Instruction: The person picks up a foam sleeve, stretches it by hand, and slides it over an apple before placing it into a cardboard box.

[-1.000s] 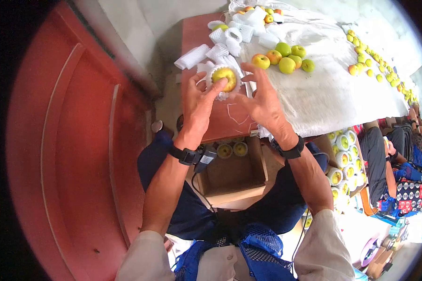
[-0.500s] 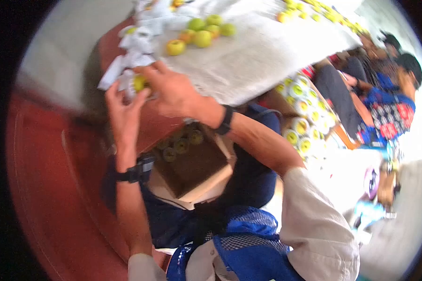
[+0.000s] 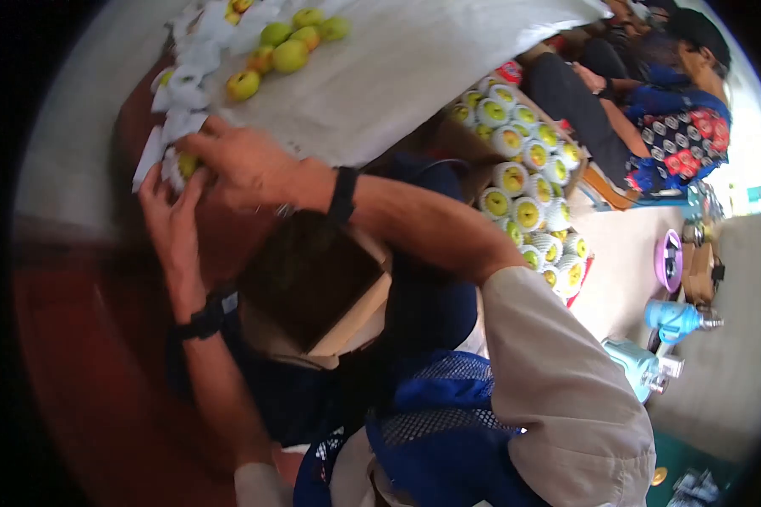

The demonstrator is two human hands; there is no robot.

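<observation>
At the left edge of the cloth-covered surface, my left hand cups a yellow-green apple from below, its fingers curled round a white foam net sleeve. The sleeve covers part of the apple. My right hand reaches over from the right, with its fingers closed on the apple's upper side; its fingertips are partly hidden. Just beyond both hands lies a heap of white foam net sleeves. Several loose apples sit on the pale cloth.
Below my forearms stands an open cardboard box with a dark interior. To the right, foam-netted apples fill cartons. Another person sits beyond them. A purple basin and a blue flask stand on the floor.
The camera view has turned, so the scene sits further left. Both hands stay on the apple and its sleeve. Netted apples seen earlier in the near box are now hidden or dark.
</observation>
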